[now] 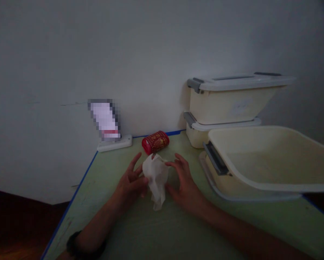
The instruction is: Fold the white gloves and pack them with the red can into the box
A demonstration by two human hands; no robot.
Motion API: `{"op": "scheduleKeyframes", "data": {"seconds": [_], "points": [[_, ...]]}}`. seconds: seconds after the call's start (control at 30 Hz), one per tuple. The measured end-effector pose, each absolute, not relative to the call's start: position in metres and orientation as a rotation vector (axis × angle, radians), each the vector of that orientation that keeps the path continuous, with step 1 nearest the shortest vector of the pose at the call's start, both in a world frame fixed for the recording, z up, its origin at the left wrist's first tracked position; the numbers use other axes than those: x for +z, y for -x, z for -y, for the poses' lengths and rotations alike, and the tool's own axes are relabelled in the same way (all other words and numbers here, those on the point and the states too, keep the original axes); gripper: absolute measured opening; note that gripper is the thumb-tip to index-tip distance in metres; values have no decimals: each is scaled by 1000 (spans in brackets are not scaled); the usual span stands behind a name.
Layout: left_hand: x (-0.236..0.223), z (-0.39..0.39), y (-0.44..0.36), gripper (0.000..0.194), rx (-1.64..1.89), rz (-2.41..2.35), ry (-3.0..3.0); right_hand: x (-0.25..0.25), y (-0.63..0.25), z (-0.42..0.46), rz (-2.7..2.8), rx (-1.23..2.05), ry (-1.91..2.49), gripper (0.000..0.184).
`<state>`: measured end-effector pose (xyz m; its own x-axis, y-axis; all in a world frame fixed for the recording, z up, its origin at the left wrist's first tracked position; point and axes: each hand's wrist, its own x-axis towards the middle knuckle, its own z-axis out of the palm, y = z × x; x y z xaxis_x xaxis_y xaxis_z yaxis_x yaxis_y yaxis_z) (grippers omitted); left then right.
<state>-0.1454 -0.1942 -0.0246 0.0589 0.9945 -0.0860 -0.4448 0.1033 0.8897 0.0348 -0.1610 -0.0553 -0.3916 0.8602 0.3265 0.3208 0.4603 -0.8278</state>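
A crumpled white tissue [156,177] hangs between my two hands above the green table [140,231]. My left hand [131,182] pinches its left edge with thumb and fingers, index finger raised. On the tissue's right side, my right hand [184,181] holds it with its fingertips, the fingers bent. A red cylindrical can [155,142] lies on its side just behind the tissue, near the wall.
An open cream plastic bin [270,162] stands on the table at right, with two lidded cream bins [229,104] stacked behind it against the wall. A white stand holding a blurred device [107,124] sits at the table's back left corner. The table has a blue edge.
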Motion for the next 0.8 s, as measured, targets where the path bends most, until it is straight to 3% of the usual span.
{"op": "scheduleKeyframes", "data": {"seconds": [0.2, 0.43, 0.57, 0.73, 0.8], "points": [[-30, 197, 143, 86, 1079, -793, -893, -47, -34, 165, 2007, 854, 823, 32], [-38, 198, 134, 99, 1106, -889, -1095, -44, -34, 162, 1887, 1026, 1059, 15], [-40, 196, 133, 82, 1193, -1085, -1206, -45, -34, 163, 1795, 1106, 984, 20], [-32, 197, 134, 68, 1408, -1275, -1065, -43, -36, 165, 1761, 1450, 820, 55], [-29, 197, 134, 70, 1447, -1264, -990, -42, -37, 165, 1778, 1569, 775, 46]]}}
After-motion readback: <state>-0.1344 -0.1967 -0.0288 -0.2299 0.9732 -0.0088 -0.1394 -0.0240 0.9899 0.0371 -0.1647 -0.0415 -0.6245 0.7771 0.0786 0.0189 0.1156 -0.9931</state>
